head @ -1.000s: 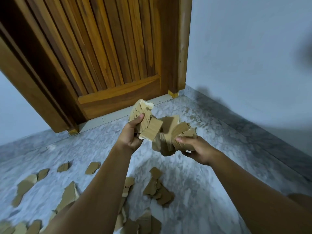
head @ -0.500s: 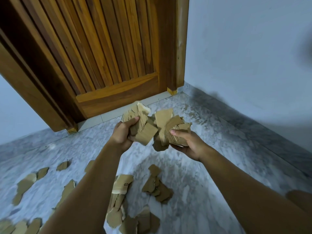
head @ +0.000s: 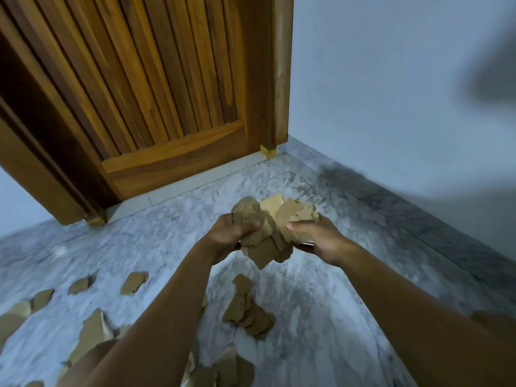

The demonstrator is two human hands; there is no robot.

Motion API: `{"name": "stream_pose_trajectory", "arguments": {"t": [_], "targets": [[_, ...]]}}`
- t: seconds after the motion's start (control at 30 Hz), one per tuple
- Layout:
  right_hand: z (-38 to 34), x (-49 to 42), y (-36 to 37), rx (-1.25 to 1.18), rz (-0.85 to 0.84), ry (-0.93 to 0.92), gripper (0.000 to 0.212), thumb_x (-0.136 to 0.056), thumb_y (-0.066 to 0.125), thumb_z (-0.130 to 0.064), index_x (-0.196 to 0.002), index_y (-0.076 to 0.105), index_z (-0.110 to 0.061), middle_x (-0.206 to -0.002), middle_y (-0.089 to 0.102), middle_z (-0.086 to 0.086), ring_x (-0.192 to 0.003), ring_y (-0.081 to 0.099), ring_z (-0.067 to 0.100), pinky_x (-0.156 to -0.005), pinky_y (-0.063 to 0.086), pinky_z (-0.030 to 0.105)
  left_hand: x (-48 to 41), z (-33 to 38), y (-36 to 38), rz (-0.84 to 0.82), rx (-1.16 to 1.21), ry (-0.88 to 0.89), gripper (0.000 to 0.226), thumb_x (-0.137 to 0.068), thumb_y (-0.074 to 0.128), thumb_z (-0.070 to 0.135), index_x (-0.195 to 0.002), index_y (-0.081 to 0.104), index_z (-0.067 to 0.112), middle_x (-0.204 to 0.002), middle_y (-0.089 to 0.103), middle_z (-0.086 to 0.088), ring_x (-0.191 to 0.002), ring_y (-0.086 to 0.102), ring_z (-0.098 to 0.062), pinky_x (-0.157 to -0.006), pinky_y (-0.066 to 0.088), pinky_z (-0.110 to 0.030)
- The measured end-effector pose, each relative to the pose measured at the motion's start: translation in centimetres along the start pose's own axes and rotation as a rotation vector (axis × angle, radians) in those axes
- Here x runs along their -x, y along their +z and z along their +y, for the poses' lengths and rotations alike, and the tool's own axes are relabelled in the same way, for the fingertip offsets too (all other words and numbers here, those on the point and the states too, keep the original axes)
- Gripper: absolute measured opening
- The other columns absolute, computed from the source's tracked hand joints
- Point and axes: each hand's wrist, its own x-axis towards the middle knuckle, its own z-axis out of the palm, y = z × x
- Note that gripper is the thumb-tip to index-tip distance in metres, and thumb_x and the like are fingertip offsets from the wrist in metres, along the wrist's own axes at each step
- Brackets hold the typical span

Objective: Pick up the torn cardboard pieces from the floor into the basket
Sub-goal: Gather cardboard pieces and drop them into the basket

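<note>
Head view is showing 2 bare hands holding 1 bunch of torn cardboard pieces (head: 275, 219) up above the marble floor (head: 312, 300), out toward the corner of the floor where the wooden door (head: 173, 88) is meeting the pale wall (head: 391, 93). The left hand (head: 227, 233) is gripping the bunch's left side, its fingers curling round the scraps. The right hand (head: 321, 238) is gripping the right side, with its thumb lying on top and its fingers tucking underneath. Both hands are sitting close together, with ragged edges sticking up above them and 1 larger flap hanging down below. More cardboard is lying on the floor: a small heap (head: 248, 312) is sitting under the hands between the 2 forearms, loose scraps (head: 134, 282) are trailing away toward the floor's left edge, and further pieces (head: 226, 368) are lying at its near edge, partly hidden behind the left forearm.
</note>
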Motion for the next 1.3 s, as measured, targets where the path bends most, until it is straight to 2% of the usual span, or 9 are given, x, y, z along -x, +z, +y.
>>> {"name": "stream_pose_trajectory", "arguments": {"t": [0.13,0.27,0.4,0.5,0.57,0.67,0.9,1.1,1.3], "targets": [[0.3,1.1,-0.7,0.059,0.077,-0.079,0.04,-0.084,0.079,-0.014,-0.119,0.061,-0.022,-0.113,0.072,0.005,-0.099,0.072,0.022,-0.067,0.061,0.032,-1.8,-0.8,3.5,0.06,-0.054,0.017,0.04,-0.081,0.078,0.031,-0.113,0.068,0.008,-0.108,0.072,-0.017,-0.096,0.071,-0.032,-0.075,0.06,-0.042],[0.8,3.5,-2.5,0.108,0.226,-0.135,0.026,-0.084,0.077,-0.007,-0.095,0.062,-0.026,-0.096,0.072,0.007,-0.088,0.072,0.026,-0.074,0.063,0.044,-4.0,-1.5,8.4,0.096,-0.277,-0.002,0.063,-0.066,0.071,0.056,-0.112,0.062,0.014,-0.106,0.067,-0.009,-0.096,0.066,-0.028,-0.078,0.06,-0.043],[1.6,6.8,-6.5,0.073,0.401,-0.121,0.02,-0.082,0.077,-0.005,-0.091,0.067,-0.02,-0.1,0.073,0.018,-0.091,0.073,0.034,-0.077,0.062,0.053,-4.3,-1.6,14.0,-0.097,-0.262,-0.006,0.047,-0.077,0.068,0.048,-0.113,0.062,0.019,-0.111,0.066,-0.012,-0.098,0.067,-0.03,-0.068,0.059,-0.037],[2.6,10.0,-10.3,0.032,0.562,-0.113,0.018,-0.08,0.077,-0.003,-0.09,0.071,-0.016,-0.096,0.075,0.017,-0.091,0.074,0.034,-0.075,0.062,0.052,-3.8,-1.5,19.0,-0.272,-0.233,0.004,0.023,-0.086,0.067,0.036,-0.105,0.063,0.025,-0.112,0.068,-0.012,-0.1,0.067,-0.031,-0.079,0.06,-0.045],[3.2,12.6,-12.6,-0.014,0.666,-0.129,0.022,-0.08,0.078,-0.006,-0.099,0.07,-0.015,-0.098,0.075,0.014,-0.092,0.074,0.032,-0.074,0.063,0.05,-3.0,-1.1,22.6,-0.381,-0.265,0.034,0.033,-0.084,0.067,0.038,-0.112,0.064,0.021,-0.112,0.068,-0.011,-0.101,0.067,-0.03,-0.078,0.06,-0.043],[4.2,17.4,-16.0,-0.104,0.833,-0.137,0.036,-0.08,0.081,-0.009,-0.113,0.066,-0.015,-0.104,0.075,0.009,-0.095,0.073,0.028,-0.069,0.064,0.043,-1.2,-0.7,28.1,-0.536,-0.298,0.118,0.008,-0.094,0.063,0.029,-0.099,0.067,0.024,-0.106,0.07,-0.012,-0.095,0.067,-0.029,-0.069,0.055,-0.035],[4.9,37.3,-22.3,-0.244,1.303,-0.246,0.048,-0.081,0.082,-0.011,-0.121,0.057,-0.019,-0.11,0.07,0.006,-0.097,0.07,0.027,-0.063,0.062,0.037,11.3,2.0,44.7,-1.029,-0.413,0.215,0.021,-0.096,0.059,0.037,-0.112,0.061,0.023,-0.11,0.068,-0.007,-0.093,0.065,-0.021,-0.062,0.053,-0.029],[5.4,55.9,-25.5,-0.245,1.577,-0.352,0.053,-0.085,0.076,-0.011,-0.128,0.047,-0.022,-0.113,0.065,0.005,-0.099,0.067,0.024,-0.056,0.059,0.03,26.4,3.0,56.5,-1.296,-0.376,0.39,0.03,-0.096,0.057,0.04,-0.12,0.058,0.022,-0.111,0.067,-0.007,-0.101,0.066,-0.025,-0.079,0.06,-0.04],[9.9,73.3,-28.4,-0.117,1.76,-0.337,0.062,-0.079,0.08,-0.031,-0.134,0.051,-0.025,-0.117,0.07,-0.003,-0.104,0.067,0.016,-0.086,0.057,0.035,41.2,-1.0,66.4,-1.49,-0.374,0.39,0.04,-0.097,0.057,0.035,-0.131,0.053,0.014,-0.119,0.064,-0.011,-0.108,0.063,-0.029,-0.07,0.06,-0.033]]}}
